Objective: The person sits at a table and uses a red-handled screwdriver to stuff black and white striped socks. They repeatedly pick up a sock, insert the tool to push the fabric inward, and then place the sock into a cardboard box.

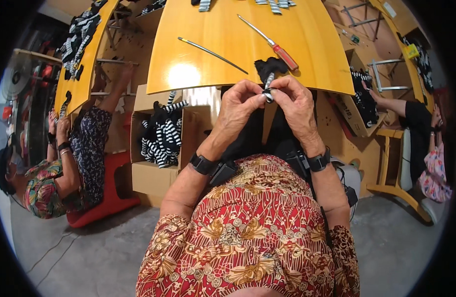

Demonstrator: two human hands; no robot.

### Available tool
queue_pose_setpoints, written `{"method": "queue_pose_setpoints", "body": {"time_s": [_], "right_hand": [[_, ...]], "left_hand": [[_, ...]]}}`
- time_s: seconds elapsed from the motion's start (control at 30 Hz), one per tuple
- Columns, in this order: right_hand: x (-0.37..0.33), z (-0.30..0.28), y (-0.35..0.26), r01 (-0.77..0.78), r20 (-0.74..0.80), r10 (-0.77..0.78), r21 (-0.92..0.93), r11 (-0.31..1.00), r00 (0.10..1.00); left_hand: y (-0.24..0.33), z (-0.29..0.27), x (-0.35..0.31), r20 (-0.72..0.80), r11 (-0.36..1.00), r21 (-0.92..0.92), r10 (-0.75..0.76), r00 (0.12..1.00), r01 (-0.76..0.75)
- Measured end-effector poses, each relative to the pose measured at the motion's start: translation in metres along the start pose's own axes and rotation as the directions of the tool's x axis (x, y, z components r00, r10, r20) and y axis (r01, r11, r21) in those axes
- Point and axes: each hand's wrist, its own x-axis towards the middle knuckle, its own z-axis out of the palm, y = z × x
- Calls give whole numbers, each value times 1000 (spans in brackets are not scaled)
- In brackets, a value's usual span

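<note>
At the near edge of the yellow table, my left hand and my right hand meet with thumbs and forefingers pinched together. Between them they hold one end of a narrow black-and-white striped fabric tube. Its wider black part rests on the table just beyond my fingertips. The end in my fingers looks black with a pale spot, and is partly hidden by them. A screwdriver with a red handle lies beyond my right hand. A thin metal rod lies farther left.
An open cardboard box full of striped fabric tubes stands below the table on the left. Another box with similar pieces stands at the right. More striped pieces lie at the table's far side. Co-workers sit at both sides, one on a red chair.
</note>
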Motion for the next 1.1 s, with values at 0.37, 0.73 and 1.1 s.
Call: {"method": "queue_pose_setpoints", "body": {"time_s": [0.37, 0.73, 1.1], "right_hand": [[-3, -9, 17, -278, 72, 280, 490, 826, 957], [2, -2, 9, -374, 63, 378, 364, 853, 924], [-1, -2, 23, -243, 25, 274, 545, 803, 962]], "left_hand": [[-15, 11, 5, -30, 997, -46, -62, 998, 61], [-17, 3, 8, 35, 842, -519, -152, 988, 148], [-7, 6, 3, -34, 973, -196, -132, 991, 123]]}}
